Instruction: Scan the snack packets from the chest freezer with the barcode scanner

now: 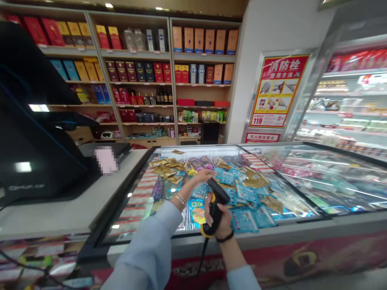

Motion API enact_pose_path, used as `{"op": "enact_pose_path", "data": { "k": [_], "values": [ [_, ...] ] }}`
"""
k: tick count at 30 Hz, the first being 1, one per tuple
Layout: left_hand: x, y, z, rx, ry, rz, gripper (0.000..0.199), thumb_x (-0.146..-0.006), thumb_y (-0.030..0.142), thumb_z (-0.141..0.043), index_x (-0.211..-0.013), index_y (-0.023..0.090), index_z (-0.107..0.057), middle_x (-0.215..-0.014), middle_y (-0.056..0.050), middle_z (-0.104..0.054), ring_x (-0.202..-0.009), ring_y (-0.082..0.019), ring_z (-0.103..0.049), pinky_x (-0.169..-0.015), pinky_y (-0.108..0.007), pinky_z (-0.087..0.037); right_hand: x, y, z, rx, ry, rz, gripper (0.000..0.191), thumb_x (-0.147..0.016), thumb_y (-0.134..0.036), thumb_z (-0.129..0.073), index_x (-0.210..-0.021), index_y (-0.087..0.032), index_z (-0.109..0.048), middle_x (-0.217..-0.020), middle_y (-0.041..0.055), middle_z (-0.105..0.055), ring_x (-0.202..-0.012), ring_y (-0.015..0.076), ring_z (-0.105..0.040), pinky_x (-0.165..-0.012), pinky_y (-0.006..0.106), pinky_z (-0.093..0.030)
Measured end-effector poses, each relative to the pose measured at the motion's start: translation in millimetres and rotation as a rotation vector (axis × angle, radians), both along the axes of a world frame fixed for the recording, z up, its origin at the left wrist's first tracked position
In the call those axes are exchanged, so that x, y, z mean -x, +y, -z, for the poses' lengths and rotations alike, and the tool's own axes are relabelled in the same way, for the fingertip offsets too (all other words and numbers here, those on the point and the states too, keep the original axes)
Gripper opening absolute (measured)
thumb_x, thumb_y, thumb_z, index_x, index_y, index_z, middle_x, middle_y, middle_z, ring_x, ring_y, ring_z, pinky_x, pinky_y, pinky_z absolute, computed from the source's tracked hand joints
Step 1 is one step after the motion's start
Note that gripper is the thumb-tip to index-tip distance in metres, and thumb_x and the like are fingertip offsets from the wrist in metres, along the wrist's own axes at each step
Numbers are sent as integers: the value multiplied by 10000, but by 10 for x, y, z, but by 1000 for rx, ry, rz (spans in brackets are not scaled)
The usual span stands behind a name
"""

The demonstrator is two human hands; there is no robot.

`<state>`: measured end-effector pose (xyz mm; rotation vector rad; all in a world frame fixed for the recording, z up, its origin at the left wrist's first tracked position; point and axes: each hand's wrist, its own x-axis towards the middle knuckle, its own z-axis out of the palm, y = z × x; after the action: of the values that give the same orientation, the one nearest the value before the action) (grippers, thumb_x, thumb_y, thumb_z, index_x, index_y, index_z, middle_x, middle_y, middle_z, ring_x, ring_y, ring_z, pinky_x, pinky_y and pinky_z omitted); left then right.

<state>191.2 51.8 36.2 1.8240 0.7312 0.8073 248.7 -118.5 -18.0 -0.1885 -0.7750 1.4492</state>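
My right hand (222,217) is wrapped round the handle of a black and yellow handheld barcode scanner (218,191), whose cable hangs down toward the front of the glass-topped case. Farther forward, my left hand (204,175) reaches over a spread of small packets, its fingers stretched out beside the scanner's head. Blurring hides whether its fingertips touch a packet. Blue packets (244,219) lie around the scanner, with gold packets (167,167) to the left and more gold ones (254,177) to the right. Some purple packets (201,163) lie behind my left hand.
The packets lie on a glass-topped display freezer (142,177) with dark edges. A black checkout terminal (39,161) stands on the counter (75,213) at left. Shelves of boxed bottles (148,72) line the back wall, and a lit refrigerated shelf (347,108) stands at right.
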Motion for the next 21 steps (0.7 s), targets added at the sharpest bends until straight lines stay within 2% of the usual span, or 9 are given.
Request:
{"op": "enact_pose_path", "data": {
  "k": [2,5,9,12,14,17,19,21],
  "values": [
    [287,58,28,88,44,18,346,-748,258,-719,-1074,145,-697,-900,-74,-728,-589,-131,-625,-566,-247,-507,-41,-19,-38,-16,-11,69,234,-755,-407,-603,-877,-209,-575,-623,-15,-550,-333,55,-332,-288,170,-291],
    [927,155,19,124,5,-72,351,-694,253,-712,-1021,123,-717,-937,-94,-746,-463,-89,-568,-466,-211,-440,-128,6,-174,-60,-43,145,224,-768,-405,-597,-881,-212,-589,-623,-15,-539,-339,59,-347,-297,174,-304],
    [1864,250,31,31,-75,-295,349,-621,290,-745,-932,132,-727,-983,-104,-748,-490,-97,-573,-457,-216,-445,-156,251,-518,-95,-141,145,239,-745,-416,-619,-877,-217,-605,-614,-20,-553,-349,70,-396,-317,186,-343],
    [2377,294,136,20,-120,-482,321,-618,322,-731,-879,136,-719,-956,-107,-747,-547,-120,-598,-473,-224,-443,-79,590,-725,-25,-323,181,244,-731,-408,-644,-856,-203,-601,-622,-11,-592,-387,93,-471,-369,218,-421],
    [2584,325,236,-1,-126,-598,307,-634,334,-706,-868,135,-713,-928,-104,-745,-576,-134,-613,-512,-241,-462,-66,819,-755,63,-479,251,254,-704,-393,-684,-818,-183,-599,-614,3,-618,-407,116,-518,-390,238,-448],
    [2698,394,374,-84,-86,-708,246,-667,317,-667,-837,144,-708,-891,-90,-744,-697,-182,-663,-626,-282,-513,-219,1057,-660,233,-665,374,274,-646,-374,-738,-751,-167,-591,-565,16,-624,-371,130,-522,-346,240,-409],
    [2660,456,441,-158,-18,-726,182,-698,279,-641,-822,161,-702,-885,-74,-746,-776,-201,-682,-718,-309,-531,-409,1124,-571,344,-670,442,252,-640,-349,-735,-743,-173,-587,-547,11,-619,-358,127,-511,-333,237,-397],
    [2564,517,490,-220,69,-712,139,-727,231,-617,-829,171,-690,-884,-67,-746,-793,-203,-688,-768,-329,-534,-588,1142,-511,435,-586,476,215,-647,-327,-708,-742,-182,-581,-540,5,-614,-352,123,-500,-332,238,-407]
  ]
}}
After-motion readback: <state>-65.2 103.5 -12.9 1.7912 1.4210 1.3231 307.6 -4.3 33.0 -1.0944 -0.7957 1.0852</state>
